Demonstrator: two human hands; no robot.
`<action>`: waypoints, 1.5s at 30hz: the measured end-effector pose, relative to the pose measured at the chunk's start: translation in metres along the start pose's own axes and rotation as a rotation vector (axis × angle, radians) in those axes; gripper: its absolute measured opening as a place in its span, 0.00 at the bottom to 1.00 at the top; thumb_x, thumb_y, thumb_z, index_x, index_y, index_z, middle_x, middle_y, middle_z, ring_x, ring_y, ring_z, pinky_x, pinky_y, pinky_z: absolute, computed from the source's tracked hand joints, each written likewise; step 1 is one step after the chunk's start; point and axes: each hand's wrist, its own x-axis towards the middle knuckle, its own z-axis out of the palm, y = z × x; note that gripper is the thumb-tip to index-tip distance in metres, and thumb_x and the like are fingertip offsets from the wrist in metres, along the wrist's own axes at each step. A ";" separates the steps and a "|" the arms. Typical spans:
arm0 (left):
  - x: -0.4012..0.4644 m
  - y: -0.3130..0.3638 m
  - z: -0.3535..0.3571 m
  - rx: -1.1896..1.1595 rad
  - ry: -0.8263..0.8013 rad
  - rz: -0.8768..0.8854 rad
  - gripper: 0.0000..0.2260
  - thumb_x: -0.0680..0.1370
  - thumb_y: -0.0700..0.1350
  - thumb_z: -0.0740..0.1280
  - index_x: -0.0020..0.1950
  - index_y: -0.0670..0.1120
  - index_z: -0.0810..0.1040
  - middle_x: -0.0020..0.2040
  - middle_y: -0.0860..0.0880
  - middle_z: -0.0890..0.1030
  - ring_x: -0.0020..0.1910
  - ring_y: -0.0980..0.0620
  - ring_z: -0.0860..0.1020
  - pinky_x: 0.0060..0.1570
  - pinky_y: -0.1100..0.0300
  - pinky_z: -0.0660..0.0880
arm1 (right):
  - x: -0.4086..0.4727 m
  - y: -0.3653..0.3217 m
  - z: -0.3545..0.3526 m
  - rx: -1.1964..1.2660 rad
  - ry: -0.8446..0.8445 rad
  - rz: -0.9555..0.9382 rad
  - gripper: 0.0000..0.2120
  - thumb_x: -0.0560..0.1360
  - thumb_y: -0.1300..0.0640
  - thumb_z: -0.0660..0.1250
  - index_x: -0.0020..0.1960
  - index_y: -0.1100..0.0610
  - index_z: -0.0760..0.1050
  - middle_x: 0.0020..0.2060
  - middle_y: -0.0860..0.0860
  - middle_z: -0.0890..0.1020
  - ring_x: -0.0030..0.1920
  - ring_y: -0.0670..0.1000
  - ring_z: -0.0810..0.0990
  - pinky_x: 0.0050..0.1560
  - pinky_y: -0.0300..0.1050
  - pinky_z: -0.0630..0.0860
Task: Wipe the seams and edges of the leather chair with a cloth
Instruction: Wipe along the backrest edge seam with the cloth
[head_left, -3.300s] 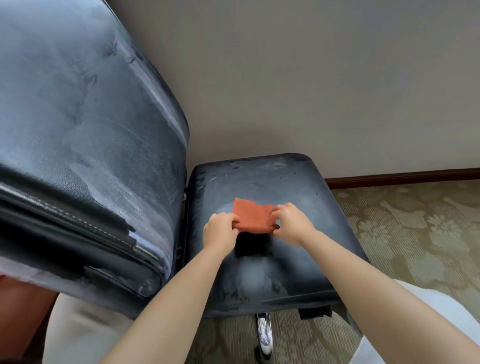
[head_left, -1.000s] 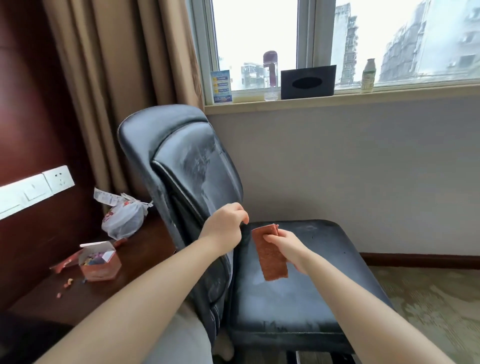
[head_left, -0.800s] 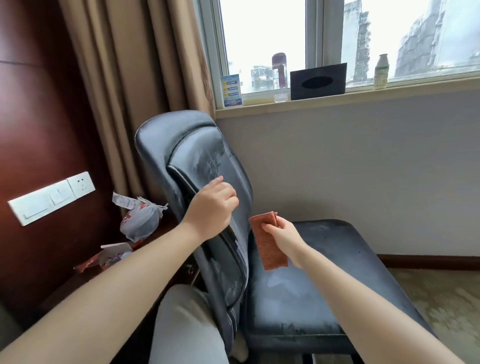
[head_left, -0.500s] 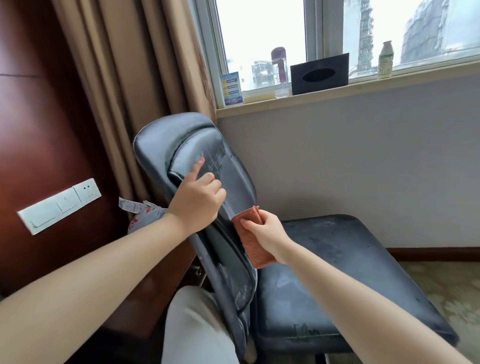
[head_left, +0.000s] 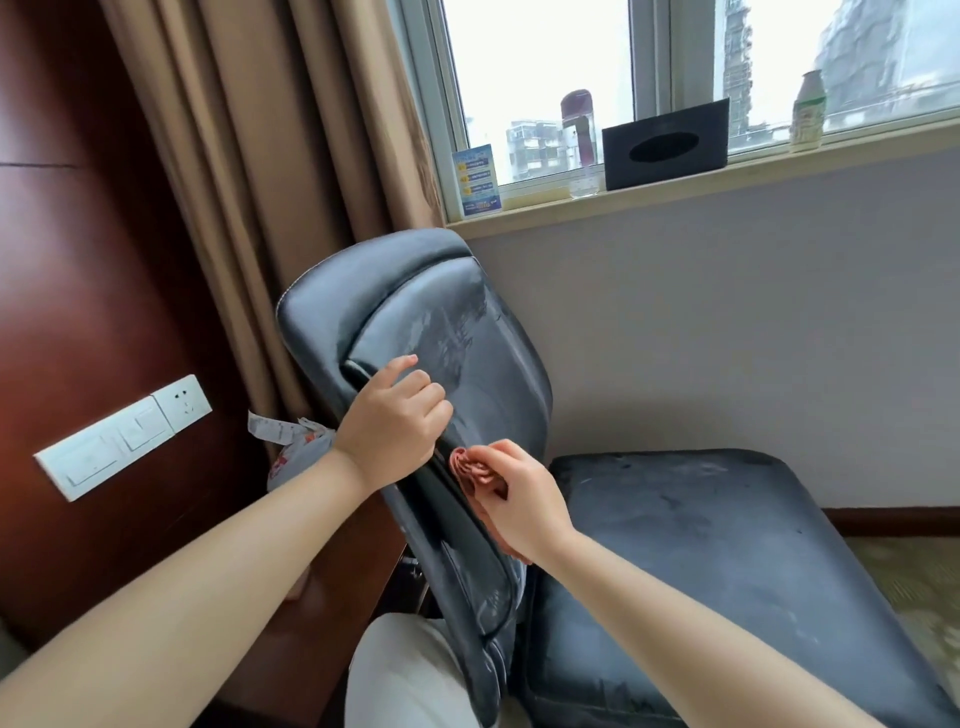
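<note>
Firmly, right hand (head_left: 519, 506) pinches bunched cloth (head_left: 470, 467) against chair (head_left: 457, 332) seam; left hand (head_left: 392, 423) curls round the edge.

We are seeing a black leather chair (head_left: 467, 364) streaked grey at frame centre, a rust-orange cloth (head_left: 470, 467) beside it, and tan curtains (head_left: 270, 156) upper left.

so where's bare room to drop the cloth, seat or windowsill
The seat cushion is bare from the backrest out to its front edge. The windowsill is crowded: card, bottle, tissue box, small bottle.
</note>
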 end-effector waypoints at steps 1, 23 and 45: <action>-0.001 -0.002 0.004 0.015 0.008 -0.007 0.12 0.69 0.33 0.57 0.32 0.44 0.75 0.31 0.48 0.75 0.33 0.47 0.76 0.61 0.52 0.68 | -0.005 0.006 0.004 -0.023 0.003 -0.019 0.14 0.72 0.52 0.63 0.55 0.54 0.80 0.45 0.47 0.80 0.42 0.50 0.79 0.42 0.40 0.76; -0.014 -0.026 0.058 -0.024 0.037 0.091 0.07 0.72 0.37 0.62 0.38 0.45 0.78 0.42 0.47 0.80 0.40 0.46 0.79 0.57 0.52 0.72 | -0.006 0.039 0.057 -0.071 0.203 -0.069 0.17 0.69 0.66 0.68 0.57 0.59 0.79 0.46 0.50 0.80 0.44 0.51 0.79 0.42 0.44 0.79; -0.069 0.021 0.056 -0.025 -0.068 0.035 0.16 0.77 0.43 0.60 0.61 0.45 0.79 0.64 0.46 0.78 0.65 0.46 0.74 0.64 0.48 0.65 | -0.040 0.056 0.062 -0.085 0.169 -0.091 0.15 0.72 0.65 0.66 0.58 0.60 0.78 0.47 0.54 0.77 0.45 0.52 0.78 0.46 0.41 0.77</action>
